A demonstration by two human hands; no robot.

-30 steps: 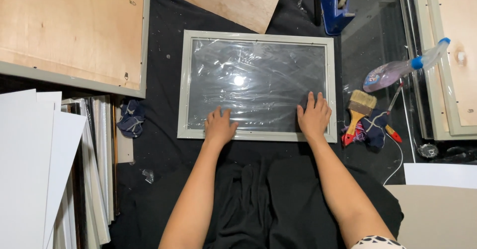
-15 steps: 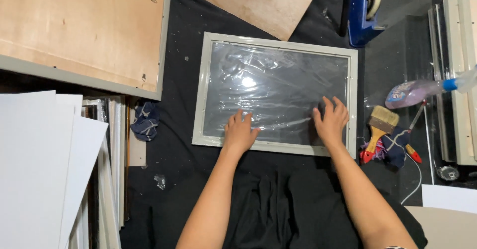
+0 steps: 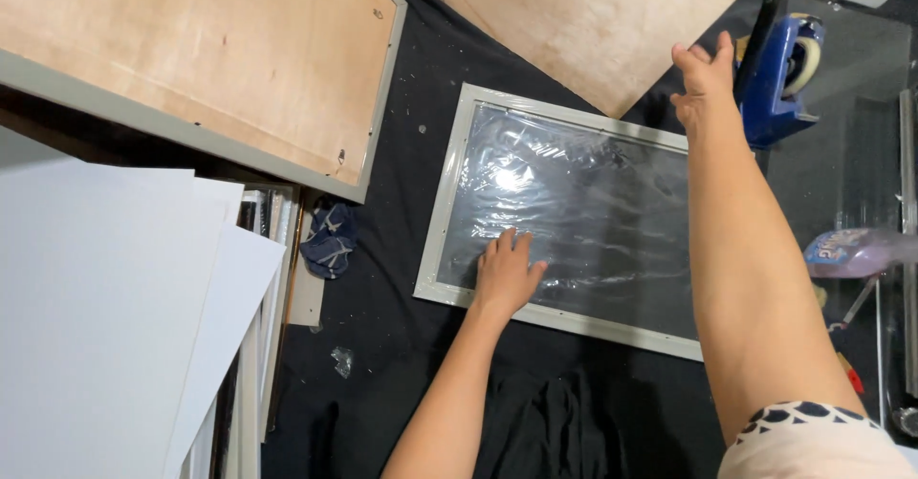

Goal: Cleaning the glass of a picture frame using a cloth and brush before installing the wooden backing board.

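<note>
Right hand (image 3: 703,73) has left the frame (image 3: 449,192) and now reaches, fingers loosely open and holding nothing, to the blue tape dispenser (image 3: 779,77) past the frame's far right corner. Left hand (image 3: 505,273) still lies flat and open on the plastic wrap (image 3: 583,202) near the frame's near edge, so the frame stays pinned. Frame lies on black cloth (image 3: 402,250). A pinkish spray bottle with a coloured label (image 3: 856,250) lies off the frame's right edge.
</note>
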